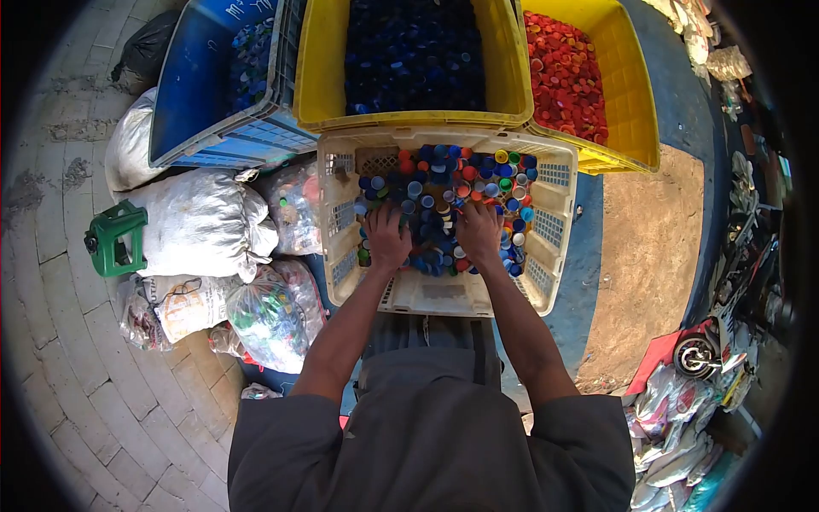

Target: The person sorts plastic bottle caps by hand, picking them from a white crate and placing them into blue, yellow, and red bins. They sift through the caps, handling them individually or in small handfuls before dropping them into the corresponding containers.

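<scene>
From where I stand, the big yellow bin (412, 122) sits by the far edge of the white crate (440, 299). The left hand (388, 239) and right hand (479, 235) reach among mixed caps (437, 259) between the crate's side edges; I can't tell whether they grip any. A brisk sweep could flick strays over that far edge, muddling colours.

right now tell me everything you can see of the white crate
The white crate is an open, upright rectangular box, seemingly plastic, with latticed side walls and a grimy rim. It sits between the person and the middle yellow crate. Mixed-colour caps lie inside, and the left hand and right hand reach in among them.
</scene>
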Action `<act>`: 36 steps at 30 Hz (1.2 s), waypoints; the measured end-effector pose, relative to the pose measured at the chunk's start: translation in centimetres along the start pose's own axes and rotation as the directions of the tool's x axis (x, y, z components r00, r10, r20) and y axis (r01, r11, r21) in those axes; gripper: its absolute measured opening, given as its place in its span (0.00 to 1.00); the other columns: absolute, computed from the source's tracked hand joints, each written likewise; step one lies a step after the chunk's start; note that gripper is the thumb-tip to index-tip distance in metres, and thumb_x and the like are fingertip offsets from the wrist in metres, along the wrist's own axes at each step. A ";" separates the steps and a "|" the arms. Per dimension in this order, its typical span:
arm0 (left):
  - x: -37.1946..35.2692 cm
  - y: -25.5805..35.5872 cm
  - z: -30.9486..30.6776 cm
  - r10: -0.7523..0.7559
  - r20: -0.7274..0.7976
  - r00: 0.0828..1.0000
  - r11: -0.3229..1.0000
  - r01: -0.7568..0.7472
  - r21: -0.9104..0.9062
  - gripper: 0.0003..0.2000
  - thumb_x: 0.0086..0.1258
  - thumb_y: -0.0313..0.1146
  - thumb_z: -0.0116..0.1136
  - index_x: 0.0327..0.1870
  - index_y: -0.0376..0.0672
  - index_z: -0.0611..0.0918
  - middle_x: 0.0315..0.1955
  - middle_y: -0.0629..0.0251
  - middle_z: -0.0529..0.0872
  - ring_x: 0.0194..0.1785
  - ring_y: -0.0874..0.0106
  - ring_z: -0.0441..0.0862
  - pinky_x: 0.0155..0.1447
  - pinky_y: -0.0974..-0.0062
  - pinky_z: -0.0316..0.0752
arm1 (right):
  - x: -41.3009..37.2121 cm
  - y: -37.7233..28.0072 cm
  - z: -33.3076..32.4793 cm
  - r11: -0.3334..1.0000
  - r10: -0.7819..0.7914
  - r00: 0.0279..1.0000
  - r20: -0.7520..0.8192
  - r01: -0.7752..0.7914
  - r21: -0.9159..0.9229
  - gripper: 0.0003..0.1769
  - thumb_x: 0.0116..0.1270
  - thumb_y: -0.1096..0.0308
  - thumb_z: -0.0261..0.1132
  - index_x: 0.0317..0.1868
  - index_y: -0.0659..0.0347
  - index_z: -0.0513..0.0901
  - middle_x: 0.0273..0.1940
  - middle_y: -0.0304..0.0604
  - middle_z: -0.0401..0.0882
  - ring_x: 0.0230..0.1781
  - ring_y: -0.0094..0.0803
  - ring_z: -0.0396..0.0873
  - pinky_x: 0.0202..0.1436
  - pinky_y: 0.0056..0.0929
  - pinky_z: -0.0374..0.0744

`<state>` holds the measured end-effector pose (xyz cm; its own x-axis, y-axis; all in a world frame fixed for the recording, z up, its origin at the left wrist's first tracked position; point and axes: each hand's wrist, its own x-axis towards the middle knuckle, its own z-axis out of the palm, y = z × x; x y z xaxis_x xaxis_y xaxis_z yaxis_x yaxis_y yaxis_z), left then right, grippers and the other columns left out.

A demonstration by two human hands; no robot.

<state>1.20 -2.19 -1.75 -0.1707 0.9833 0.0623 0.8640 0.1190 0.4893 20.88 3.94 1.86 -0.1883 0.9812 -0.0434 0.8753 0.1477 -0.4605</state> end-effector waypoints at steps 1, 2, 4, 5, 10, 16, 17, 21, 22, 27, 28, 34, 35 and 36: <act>-0.7 0.1 -0.1 -0.106 -0.022 0.994 0.994 0.105 -0.013 0.19 0.58 0.35 0.60 0.53 0.46 0.77 0.59 0.56 0.72 0.64 0.54 0.66 0.65 0.48 0.57 | 0.0 -0.6 0.2 0.998 -0.053 0.999 0.007 0.053 0.023 0.16 0.55 0.65 0.67 0.46 0.54 0.80 0.46 0.44 0.77 0.52 0.46 0.72 0.51 0.48 0.69; -1.3 -0.1 -0.1 -0.129 -0.027 0.991 0.992 0.129 -0.016 0.20 0.57 0.35 0.60 0.52 0.46 0.77 0.56 0.56 0.73 0.61 0.54 0.67 0.64 0.49 0.58 | 0.0 -1.2 0.3 0.993 -0.107 0.994 0.012 0.106 0.047 0.17 0.54 0.65 0.68 0.46 0.54 0.79 0.46 0.44 0.77 0.52 0.46 0.72 0.53 0.49 0.69; -2.5 -0.7 -0.2 -0.177 -0.040 0.983 0.984 0.176 -0.021 0.20 0.57 0.35 0.61 0.52 0.46 0.77 0.51 0.57 0.75 0.57 0.54 0.69 0.60 0.51 0.60 | -0.1 -1.9 0.6 0.985 -0.174 0.977 0.120 0.170 0.040 0.21 0.52 0.64 0.70 0.49 0.52 0.79 0.47 0.44 0.77 0.53 0.46 0.72 0.58 0.52 0.68; -3.2 -1.0 -0.3 -0.199 -0.016 0.980 0.980 0.198 -0.032 0.19 0.56 0.35 0.61 0.51 0.46 0.77 0.50 0.57 0.75 0.57 0.54 0.69 0.60 0.51 0.60 | -0.4 -2.1 0.8 0.982 -0.191 0.973 0.132 0.191 0.012 0.22 0.52 0.64 0.70 0.50 0.52 0.79 0.48 0.44 0.76 0.54 0.46 0.72 0.58 0.52 0.68; -4.2 -1.7 -1.4 -0.225 0.105 0.969 0.974 0.226 -0.004 0.18 0.56 0.36 0.61 0.48 0.46 0.78 0.45 0.59 0.76 0.53 0.55 0.70 0.57 0.52 0.61 | -0.4 -1.2 2.2 0.978 -0.195 0.972 0.133 0.203 -0.049 0.29 0.51 0.61 0.73 0.56 0.49 0.77 0.51 0.44 0.74 0.54 0.46 0.71 0.54 0.50 0.70; -2.7 -1.0 -1.3 -0.080 0.122 0.989 0.995 0.085 -0.043 0.18 0.56 0.37 0.62 0.49 0.47 0.79 0.44 0.60 0.77 0.53 0.55 0.70 0.56 0.52 0.62 | 1.9 0.3 0.6 0.996 -0.085 0.994 -0.075 0.085 0.004 0.26 0.52 0.62 0.73 0.53 0.53 0.79 0.47 0.47 0.75 0.49 0.46 0.74 0.51 0.45 0.73; -2.3 -0.7 -1.2 -0.076 0.138 0.987 0.996 0.082 -0.041 0.19 0.56 0.38 0.62 0.50 0.47 0.78 0.44 0.60 0.77 0.53 0.56 0.70 0.56 0.52 0.62 | 2.1 0.9 0.5 0.995 -0.036 0.996 -0.082 0.043 0.087 0.26 0.52 0.63 0.73 0.53 0.54 0.80 0.46 0.48 0.75 0.47 0.46 0.75 0.49 0.44 0.74; -0.4 0.3 0.0 -0.031 0.148 0.989 0.999 0.036 -0.032 0.23 0.56 0.41 0.65 0.53 0.46 0.76 0.47 0.60 0.78 0.55 0.56 0.70 0.56 0.53 0.63 | 1.3 1.6 -0.6 0.957 0.055 0.979 -0.196 0.004 0.289 0.24 0.53 0.66 0.74 0.51 0.60 0.81 0.39 0.50 0.77 0.39 0.43 0.78 0.42 0.38 0.77; 0.1 0.7 0.2 -0.012 0.133 0.991 0.999 0.017 -0.031 0.24 0.56 0.42 0.65 0.54 0.46 0.75 0.48 0.60 0.78 0.56 0.56 0.70 0.56 0.53 0.63 | 0.7 1.5 -0.9 0.940 0.108 0.978 -0.177 -0.042 0.338 0.24 0.53 0.66 0.74 0.51 0.61 0.81 0.39 0.50 0.77 0.39 0.43 0.78 0.42 0.38 0.77; 2.1 3.2 0.6 -0.089 0.230 0.969 0.996 0.089 0.010 0.26 0.56 0.43 0.66 0.54 0.43 0.74 0.51 0.57 0.78 0.58 0.55 0.70 0.58 0.54 0.63 | -2.5 1.0 -0.9 0.846 0.293 0.937 -0.189 -0.161 0.508 0.24 0.53 0.63 0.76 0.50 0.63 0.82 0.37 0.46 0.80 0.34 0.34 0.80 0.35 0.31 0.78; 2.3 3.4 1.0 -0.088 0.238 0.967 0.996 0.081 0.040 0.25 0.56 0.43 0.66 0.54 0.43 0.74 0.51 0.56 0.78 0.58 0.55 0.70 0.59 0.54 0.63 | -3.1 0.4 -1.2 0.800 0.354 0.926 -0.130 -0.228 0.555 0.24 0.54 0.63 0.76 0.49 0.64 0.82 0.36 0.45 0.81 0.33 0.30 0.80 0.34 0.28 0.78; 3.2 4.2 1.8 -0.182 0.326 0.928 0.964 0.102 0.247 0.24 0.56 0.42 0.67 0.53 0.45 0.76 0.52 0.59 0.78 0.61 0.56 0.69 0.60 0.53 0.63 | -5.8 0.3 -0.8 0.736 0.392 0.917 -0.073 -0.265 0.622 0.23 0.54 0.64 0.76 0.48 0.64 0.82 0.34 0.42 0.80 0.30 0.27 0.78 0.34 0.25 0.76; 3.2 4.4 1.7 -0.173 0.325 0.930 0.965 0.093 0.246 0.23 0.56 0.43 0.67 0.52 0.45 0.76 0.51 0.58 0.79 0.60 0.56 0.70 0.60 0.53 0.64 | -6.2 0.4 -0.8 0.737 0.391 0.919 -0.055 -0.276 0.617 0.23 0.54 0.64 0.76 0.48 0.64 0.82 0.34 0.42 0.80 0.30 0.26 0.78 0.34 0.25 0.76; 3.2 4.4 1.5 -0.167 0.322 0.932 0.965 0.087 0.248 0.23 0.57 0.43 0.66 0.52 0.45 0.76 0.51 0.58 0.79 0.59 0.56 0.70 0.59 0.52 0.64 | -6.3 0.4 -0.7 0.728 0.379 0.924 -0.055 -0.261 0.634 0.22 0.55 0.64 0.75 0.48 0.64 0.81 0.34 0.41 0.81 0.29 0.25 0.77 0.33 0.25 0.75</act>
<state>5.22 1.69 -0.73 -0.1504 0.9408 -0.3037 0.9362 0.2343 0.2621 22.77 -2.11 2.60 0.1817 0.9693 -0.1660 0.4036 -0.2274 -0.8862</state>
